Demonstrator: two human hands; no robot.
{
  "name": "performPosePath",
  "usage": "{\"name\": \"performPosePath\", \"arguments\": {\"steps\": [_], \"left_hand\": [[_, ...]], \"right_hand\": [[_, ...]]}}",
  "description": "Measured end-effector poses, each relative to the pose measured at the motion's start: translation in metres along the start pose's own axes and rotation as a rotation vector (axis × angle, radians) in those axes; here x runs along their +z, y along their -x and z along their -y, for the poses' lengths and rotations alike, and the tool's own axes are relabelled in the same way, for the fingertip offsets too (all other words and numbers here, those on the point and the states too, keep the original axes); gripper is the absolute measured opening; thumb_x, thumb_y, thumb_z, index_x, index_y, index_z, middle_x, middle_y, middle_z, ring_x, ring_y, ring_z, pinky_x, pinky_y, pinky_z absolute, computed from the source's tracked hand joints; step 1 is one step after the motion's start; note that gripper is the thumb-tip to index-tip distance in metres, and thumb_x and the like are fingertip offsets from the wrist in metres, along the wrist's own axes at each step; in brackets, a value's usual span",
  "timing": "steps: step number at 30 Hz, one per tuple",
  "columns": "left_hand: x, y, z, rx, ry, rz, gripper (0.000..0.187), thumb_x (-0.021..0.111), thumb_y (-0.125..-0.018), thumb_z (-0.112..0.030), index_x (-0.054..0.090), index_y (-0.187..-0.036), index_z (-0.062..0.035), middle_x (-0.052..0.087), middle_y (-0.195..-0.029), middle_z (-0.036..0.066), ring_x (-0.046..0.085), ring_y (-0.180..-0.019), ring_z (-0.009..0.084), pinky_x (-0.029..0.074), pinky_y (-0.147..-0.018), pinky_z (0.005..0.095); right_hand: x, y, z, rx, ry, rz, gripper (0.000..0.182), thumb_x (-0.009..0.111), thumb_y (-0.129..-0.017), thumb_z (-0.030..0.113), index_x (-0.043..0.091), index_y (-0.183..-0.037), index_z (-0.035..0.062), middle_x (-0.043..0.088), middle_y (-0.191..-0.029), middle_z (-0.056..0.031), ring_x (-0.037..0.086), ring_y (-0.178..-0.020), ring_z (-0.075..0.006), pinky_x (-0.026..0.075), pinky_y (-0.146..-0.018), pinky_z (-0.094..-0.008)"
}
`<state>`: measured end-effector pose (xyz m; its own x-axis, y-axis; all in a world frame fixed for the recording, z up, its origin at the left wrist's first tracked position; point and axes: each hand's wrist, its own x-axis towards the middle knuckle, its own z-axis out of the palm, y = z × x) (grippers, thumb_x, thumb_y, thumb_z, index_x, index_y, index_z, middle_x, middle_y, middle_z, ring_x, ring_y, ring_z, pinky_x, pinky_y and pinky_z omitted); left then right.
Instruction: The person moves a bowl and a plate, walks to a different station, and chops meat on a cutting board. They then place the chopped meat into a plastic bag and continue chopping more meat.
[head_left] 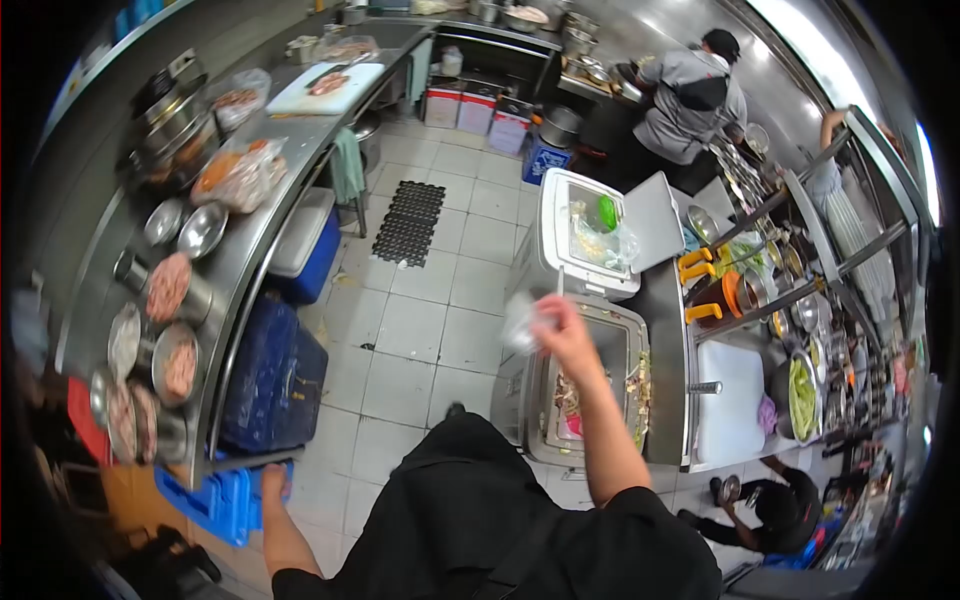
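Note:
My right hand [567, 338] is closed on a crumpled clear plastic bag [521, 324]. It is above the left edge of an open grey cooler bin [640, 330], which holds food scraps [568, 392]. Down at the lower left, my left hand [276, 482] grips the edge of a blue plastic lid [215, 508]; its fingers are partly hidden. Just above that lid stands a dark blue bin [272, 375] under the steel counter.
A white cooler [553, 215] with its lid raised holds bagged food. On the left, the steel counter [262, 190] carries bowls of raw meat [178, 368] and a cutting board [300, 97]. A black mat [408, 222] lies on the tiles. Two co-workers [690, 105] are nearby.

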<state>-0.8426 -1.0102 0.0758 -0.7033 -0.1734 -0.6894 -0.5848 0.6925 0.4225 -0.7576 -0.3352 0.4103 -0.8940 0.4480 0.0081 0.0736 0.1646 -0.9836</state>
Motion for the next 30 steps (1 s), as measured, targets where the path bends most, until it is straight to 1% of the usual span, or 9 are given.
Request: {"name": "performPosePath", "arguments": {"steps": [4,9,12,15,19,22,27,28,30], "left_hand": [[-0.029,-0.063,-0.141,0.074,0.208,-0.049,0.019,0.060,-0.093,-0.025,0.061,-0.096,-0.0067,0.064,-0.076,0.007,0.064,-0.057,0.0182,0.050,-0.043,0.0327],[0.037,-0.085,-0.265,0.171,0.172,0.197,0.018,0.061,-0.093,-0.026,0.062,-0.101,-0.0097,0.065,-0.084,0.004,0.063,-0.059,0.0144,0.048,-0.044,0.0298],[0.065,-0.074,-0.306,0.076,-0.046,0.396,0.018,0.063,-0.092,-0.027,0.063,-0.098,-0.0105,0.064,-0.083,0.002,0.063,-0.061,0.0135,0.049,-0.046,0.0304],[0.065,-0.108,-0.312,0.079,-0.175,0.488,0.018,0.064,-0.091,-0.028,0.063,-0.098,-0.0114,0.063,-0.081,0.001,0.063,-0.061,0.0133,0.050,-0.048,0.0310],[0.040,-0.123,-0.348,-0.076,-0.137,0.306,0.023,0.064,-0.091,-0.031,0.059,-0.101,-0.0105,0.062,-0.078,0.005,0.064,-0.062,0.0171,0.054,-0.050,0.0357],[0.033,-0.164,-0.352,-0.146,-0.135,0.300,0.026,0.063,-0.092,-0.033,0.058,-0.102,-0.0098,0.063,-0.081,0.007,0.066,-0.065,0.0196,0.056,-0.054,0.0384],[0.066,-0.215,-0.434,-0.195,-0.219,0.329,0.023,0.061,-0.092,-0.031,0.057,-0.101,-0.0110,0.063,-0.085,0.008,0.066,-0.067,0.0210,0.056,-0.056,0.0399],[0.075,-0.230,-0.448,-0.186,-0.180,0.364,0.020,0.061,-0.091,-0.030,0.058,-0.098,-0.0107,0.063,-0.082,0.007,0.066,-0.066,0.0209,0.055,-0.054,0.0392],[0.098,-0.272,-0.480,-0.135,-0.107,0.417,0.018,0.061,-0.089,-0.028,0.060,-0.090,-0.0094,0.062,-0.075,0.006,0.065,-0.062,0.0214,0.053,-0.052,0.0387]], "right_hand": [[-0.110,-0.082,-0.052,-0.089,0.128,-0.481,0.010,0.060,-0.084,0.010,0.061,-0.093,0.0071,0.056,-0.067,-0.0006,0.053,-0.055,-0.0091,0.045,-0.050,-0.0253],[-0.221,-0.207,-0.165,-0.006,0.583,-0.777,0.030,0.061,-0.084,0.016,0.066,-0.111,0.0052,0.070,-0.094,-0.0149,0.067,-0.086,-0.0278,0.053,-0.078,-0.0355],[-0.229,-0.266,-0.207,0.163,0.850,-0.629,0.036,0.055,-0.086,0.022,0.066,-0.116,0.0068,0.065,-0.118,-0.0200,0.061,-0.108,-0.0388,0.047,-0.095,-0.0449],[-0.230,-0.306,-0.255,0.404,1.027,-0.296,0.045,0.045,-0.091,0.032,0.066,-0.115,0.0002,0.063,-0.118,-0.0255,0.058,-0.113,-0.0396,0.044,-0.101,-0.0447],[-0.221,-0.351,-0.301,0.740,1.035,0.053,0.073,0.027,-0.098,0.056,0.063,-0.120,-0.0031,0.060,-0.121,-0.0291,0.053,-0.120,-0.0431,0.040,-0.105,-0.0452],[-0.204,-0.363,-0.307,0.752,0.850,-0.006,0.089,0.013,-0.096,0.067,0.059,-0.128,-0.0028,0.053,-0.132,-0.0300,0.048,-0.128,-0.0417,0.034,-0.111,-0.0432],[-0.221,-0.373,-0.365,0.917,0.675,-0.022,0.092,0.010,-0.096,0.067,0.048,-0.137,-0.0059,0.048,-0.138,-0.0299,0.045,-0.133,-0.0402,0.030,-0.113,-0.0419],[-0.212,-0.373,-0.320,0.869,0.785,-0.056,0.102,0.012,-0.092,0.074,0.052,-0.130,-0.0127,0.056,-0.127,-0.0341,0.056,-0.120,-0.0417,0.034,-0.110,-0.0440],[-0.248,-0.367,-0.362,0.656,1.113,0.047,0.082,0.028,-0.095,0.066,0.065,-0.114,-0.0043,0.064,-0.109,-0.0330,0.062,-0.108,-0.0425,0.046,-0.093,-0.0515]]}}
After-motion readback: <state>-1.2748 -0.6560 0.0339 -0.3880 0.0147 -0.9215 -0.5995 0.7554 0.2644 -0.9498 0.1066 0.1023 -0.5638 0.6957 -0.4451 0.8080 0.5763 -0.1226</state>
